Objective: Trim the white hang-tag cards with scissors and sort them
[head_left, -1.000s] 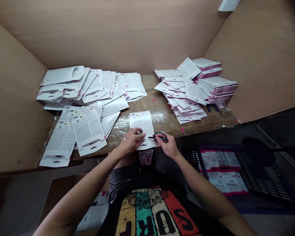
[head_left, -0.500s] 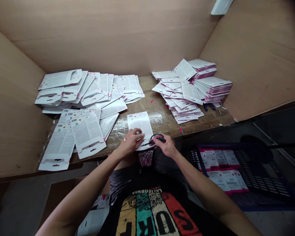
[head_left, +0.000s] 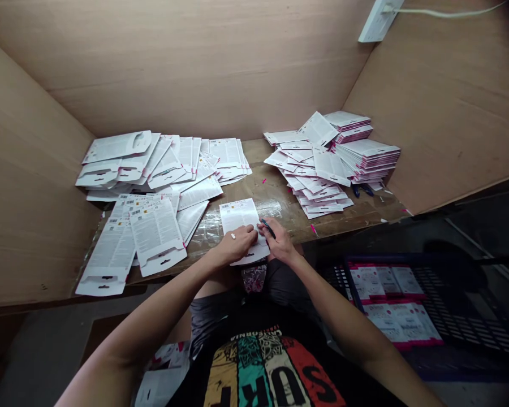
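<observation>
Under the left hand [head_left: 237, 244], one white packet [head_left: 239, 215].

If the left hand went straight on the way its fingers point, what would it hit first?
Most likely the fingers of the right hand, which holds the dark-handled scissors. Both hands are at the white printed packet; their exact heights are hard to judge.

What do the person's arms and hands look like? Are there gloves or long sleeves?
No gloves: the left hand and right hand are bare. Both forearms are bare too, with no sleeve or watch showing. A white speck sits on the left hand, too small to name. The shirt is black, with yellow, teal, cream and red stripes.
</observation>
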A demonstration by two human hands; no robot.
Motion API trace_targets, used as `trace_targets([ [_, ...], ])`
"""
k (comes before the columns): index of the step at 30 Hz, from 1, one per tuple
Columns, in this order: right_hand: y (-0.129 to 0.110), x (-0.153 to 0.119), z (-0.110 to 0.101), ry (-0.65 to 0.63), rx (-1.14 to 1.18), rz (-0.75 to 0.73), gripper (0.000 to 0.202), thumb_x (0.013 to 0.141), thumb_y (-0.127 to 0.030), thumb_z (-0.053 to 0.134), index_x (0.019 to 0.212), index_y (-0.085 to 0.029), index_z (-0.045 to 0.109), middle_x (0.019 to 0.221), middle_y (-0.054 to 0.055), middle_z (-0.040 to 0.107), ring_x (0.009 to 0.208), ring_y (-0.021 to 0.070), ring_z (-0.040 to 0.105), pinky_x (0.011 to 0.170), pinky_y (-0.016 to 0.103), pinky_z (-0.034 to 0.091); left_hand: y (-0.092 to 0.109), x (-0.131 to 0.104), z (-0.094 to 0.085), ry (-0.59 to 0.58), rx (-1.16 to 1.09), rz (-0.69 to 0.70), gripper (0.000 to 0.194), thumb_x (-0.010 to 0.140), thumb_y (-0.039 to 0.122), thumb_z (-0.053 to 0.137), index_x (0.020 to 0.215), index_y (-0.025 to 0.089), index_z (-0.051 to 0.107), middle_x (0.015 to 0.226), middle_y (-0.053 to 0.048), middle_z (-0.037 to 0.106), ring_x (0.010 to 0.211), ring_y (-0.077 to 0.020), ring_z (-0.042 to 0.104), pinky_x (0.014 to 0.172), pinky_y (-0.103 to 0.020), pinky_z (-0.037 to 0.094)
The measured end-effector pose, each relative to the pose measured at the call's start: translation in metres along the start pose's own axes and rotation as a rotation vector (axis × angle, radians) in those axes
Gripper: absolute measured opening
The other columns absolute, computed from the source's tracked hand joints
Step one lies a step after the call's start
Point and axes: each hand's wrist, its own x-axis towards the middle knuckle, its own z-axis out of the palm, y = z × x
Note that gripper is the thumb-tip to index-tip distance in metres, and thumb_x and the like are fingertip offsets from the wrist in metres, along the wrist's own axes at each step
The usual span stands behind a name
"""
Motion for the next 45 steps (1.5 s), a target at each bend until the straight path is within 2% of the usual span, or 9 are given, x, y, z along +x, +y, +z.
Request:
trace_targets([
  [7,0.001,0.000,0.008,-0.006,-0.209,-0.122,0.021,0.109,-0.028,0.051,0.112,-0.023,0.070,0.129,0.013,0.069,0.120,0.0274,0.068,0.106,0.044,0.058,0.017,-0.084,-0.024,-0.546,-0.466,0.301,0.011,0.102,0.029,0.066,0.103,0.024,0.075,0.096,-0.001,0.077,0.083,-0.0172,0.071,0.075,-0.026,0.054],
  [12,-0.010,-0.006,-0.004,-0.141,-0.239,-0.192,0.012,0.107,-0.029,0.059,0.109,-0.022,0.069,0.129,0.014,0.065,0.117,0.0275,0.068,0.104,0.044,0.059,0.018,-0.089,0.022,0.212,-0.080,-0.049,0.045,0.091,0.052,0.082,0.120,0.020,0.066,0.153,-0.017,0.062,0.146,-0.0397,0.054,0.117,-0.054,0.048],
  [14,-0.013,-0.012,-0.017,-0.276,-0.305,-0.263,0.016,0.102,-0.037,0.071,0.107,-0.022,0.070,0.132,0.015,0.063,0.118,0.0298,0.066,0.105,0.047,0.059,0.012,-0.082,0.038,0.266,0.015,-0.014,0.052,0.085,0.052,0.088,0.118,0.019,0.065,0.161,-0.020,0.054,0.157,-0.0434,0.040,0.124,-0.059,0.041],
  [19,-0.015,-0.020,-0.036,-0.426,-0.422,-0.328,0.032,0.094,-0.048,0.082,0.112,-0.022,0.073,0.131,0.015,0.061,0.116,0.0317,0.065,0.101,0.048,0.060,0.001,-0.065,0.047,0.381,-0.069,-0.040,0.053,0.092,0.056,0.080,0.130,0.022,0.064,0.141,-0.014,0.066,0.139,-0.0359,0.055,0.115,-0.054,0.047],
  [22,-0.013,-0.018,-0.031,-0.407,-0.470,-0.304,0.037,0.094,-0.050,0.082,0.118,-0.022,0.074,0.130,0.015,0.062,0.116,0.0317,0.064,0.101,0.047,0.058,0.002,-0.058,0.036,0.414,-0.151,-0.108,0.023,0.103,0.041,0.068,0.117,0.024,0.073,0.128,-0.011,0.072,0.126,-0.0322,0.060,0.109,-0.051,0.048],
  [24,-0.011,-0.017,-0.026,-0.426,-0.556,-0.313,0.046,0.088,-0.053,0.088,0.118,-0.022,0.074,0.130,0.016,0.063,0.116,0.0339,0.063,0.102,0.050,0.056,0.005,-0.066,0.021,0.322,-0.297,-0.061,0.021,0.107,0.034,0.060,0.102,0.023,0.077,0.119,-0.010,0.076,0.118,-0.0289,0.065,0.104,-0.047,0.051],
  [29,-0.009,-0.015,-0.022,-0.488,-0.648,-0.342,0.060,0.078,-0.058,0.095,0.119,-0.020,0.073,0.132,0.017,0.064,0.118,0.0364,0.060,0.101,0.052,0.052,0.011,-0.114,-0.011,-0.358,-0.733,0.295,0.028,0.101,0.049,0.073,0.113,0.026,0.081,0.101,-0.003,0.082,0.086,-0.0201,0.076,0.076,-0.028,0.057],
  [34,-0.011,-0.016,-0.023,-0.476,-0.596,-0.335,0.056,0.082,-0.056,0.093,0.122,-0.022,0.073,0.131,0.017,0.065,0.118,0.0361,0.060,0.101,0.053,0.051,0.002,-0.103,0.016,0.268,-0.254,-0.046,0.042,0.091,0.050,0.083,0.116,0.019,0.072,0.148,-0.018,0.066,0.136,-0.0360,0.063,0.112,-0.050,0.054],
  [45,-0.009,-0.018,-0.006,-0.211,-0.507,-0.187,0.021,0.096,-0.034,0.078,0.113,-0.023,0.073,0.122,0.014,0.064,0.113,0.0339,0.062,0.099,0.051,0.057,-0.008,-0.068,0.050,0.402,0.008,-0.071,0.024,0.111,0.029,0.051,0.124,0.024,0.070,0.114,-0.010,0.074,0.117,-0.0289,0.063,0.105,-0.048,0.051],
])
